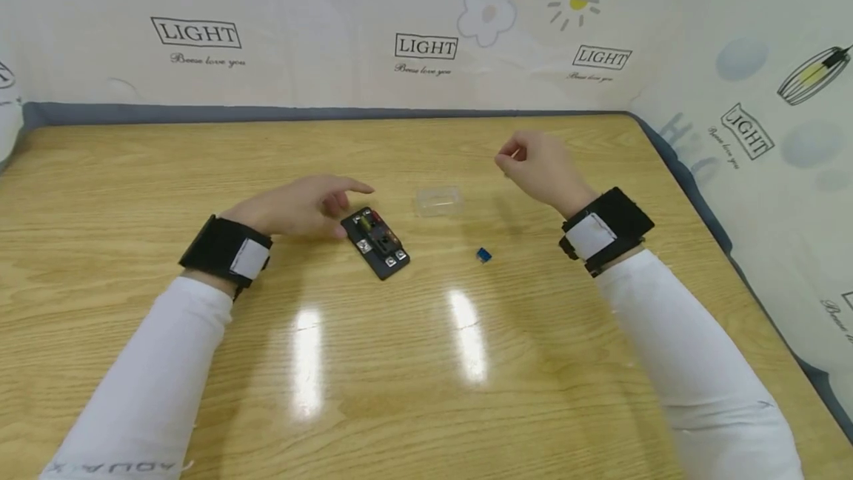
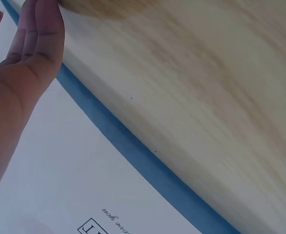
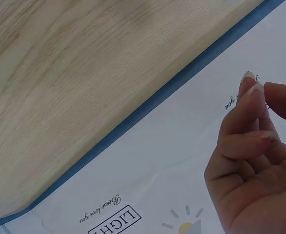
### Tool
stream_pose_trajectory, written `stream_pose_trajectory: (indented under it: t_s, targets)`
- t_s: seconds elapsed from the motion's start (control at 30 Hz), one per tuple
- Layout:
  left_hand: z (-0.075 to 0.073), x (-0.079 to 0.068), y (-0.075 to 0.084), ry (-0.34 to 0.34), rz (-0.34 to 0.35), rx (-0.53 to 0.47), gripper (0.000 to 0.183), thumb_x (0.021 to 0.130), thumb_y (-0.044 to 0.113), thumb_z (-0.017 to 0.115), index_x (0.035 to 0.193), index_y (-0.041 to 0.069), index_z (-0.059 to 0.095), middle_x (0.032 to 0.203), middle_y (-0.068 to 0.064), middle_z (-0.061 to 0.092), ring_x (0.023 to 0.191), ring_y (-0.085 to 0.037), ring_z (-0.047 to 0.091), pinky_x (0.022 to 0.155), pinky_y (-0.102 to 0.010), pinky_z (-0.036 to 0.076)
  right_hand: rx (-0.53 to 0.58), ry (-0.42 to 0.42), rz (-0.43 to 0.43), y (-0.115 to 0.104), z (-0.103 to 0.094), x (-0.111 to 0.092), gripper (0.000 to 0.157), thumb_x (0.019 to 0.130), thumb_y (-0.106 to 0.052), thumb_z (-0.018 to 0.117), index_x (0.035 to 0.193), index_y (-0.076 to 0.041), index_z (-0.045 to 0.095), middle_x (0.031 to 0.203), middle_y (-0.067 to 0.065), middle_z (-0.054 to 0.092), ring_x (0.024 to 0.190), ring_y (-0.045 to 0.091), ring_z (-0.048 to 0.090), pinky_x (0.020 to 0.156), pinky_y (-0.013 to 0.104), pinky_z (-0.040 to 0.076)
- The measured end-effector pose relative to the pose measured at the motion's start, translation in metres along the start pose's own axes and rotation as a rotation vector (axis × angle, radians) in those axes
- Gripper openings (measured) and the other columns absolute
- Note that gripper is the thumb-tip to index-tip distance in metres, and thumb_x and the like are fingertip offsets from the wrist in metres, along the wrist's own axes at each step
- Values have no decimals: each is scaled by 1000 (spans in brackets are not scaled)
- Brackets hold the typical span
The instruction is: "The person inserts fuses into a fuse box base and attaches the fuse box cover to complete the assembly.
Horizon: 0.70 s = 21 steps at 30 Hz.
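Note:
In the head view, a small black rectangular board (image 1: 378, 244) lies slanted on the table, with metal squares and yellow and red parts on top. My left hand (image 1: 303, 206) is just left of it, forefinger stretched out over the board's far end; whether the thumb touches its edge I cannot tell. The left wrist view shows fingers of this hand straight. My right hand (image 1: 541, 169) hovers farther right, its fingers curled, thumb and forefinger tips together (image 3: 255, 146); nothing shows between them. A clear plastic box (image 1: 439, 201) and a small blue block (image 1: 483, 255) lie between the hands.
The wooden table (image 1: 373, 406) ends at a blue-grey edge strip (image 1: 320, 113). Behind it and on the right hangs a printed pale cloth (image 1: 346, 35). Two bright reflections lie on the near tabletop.

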<state>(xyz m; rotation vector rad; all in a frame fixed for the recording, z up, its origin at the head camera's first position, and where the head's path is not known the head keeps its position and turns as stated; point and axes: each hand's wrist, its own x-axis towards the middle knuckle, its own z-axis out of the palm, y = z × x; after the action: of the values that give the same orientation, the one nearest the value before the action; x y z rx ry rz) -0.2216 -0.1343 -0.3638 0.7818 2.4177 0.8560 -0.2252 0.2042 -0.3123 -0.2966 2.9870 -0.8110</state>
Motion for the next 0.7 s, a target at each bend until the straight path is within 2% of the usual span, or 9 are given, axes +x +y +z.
stream_pose_trajectory:
  t_s: [0.13,0.33,0.57,0.7]
  targets:
    - [-5,-5,0,20,-15,-13,66,87,10,69,147,18,41,128,-21,55,116,-34,53,98,-56,45,-16,1,8,9,-3,-1,25,96,-18,56,103,3,67,90,25,70,71,29,60,58,33,42]
    - [-11,-15,7,55,24,-19,61,91,20,66,146,16,41,132,-23,54,118,-35,52,94,-57,47,-57,-6,-6,18,-4,-3,24,94,-17,58,99,4,69,88,25,70,68,28,57,57,33,41]
    - [-8,-20,23,56,96,74,63,91,37,63,146,13,42,138,-19,53,122,-32,50,98,-57,44,-103,-72,14,26,-5,-6,29,94,-21,57,103,4,68,98,27,69,85,35,61,71,45,48]
    - [-2,-23,31,43,85,112,73,89,47,63,148,14,38,142,-17,49,125,-31,48,102,-56,43,-126,-116,23,29,-5,-9,31,95,-23,56,105,4,67,100,27,68,87,35,62,73,48,50]
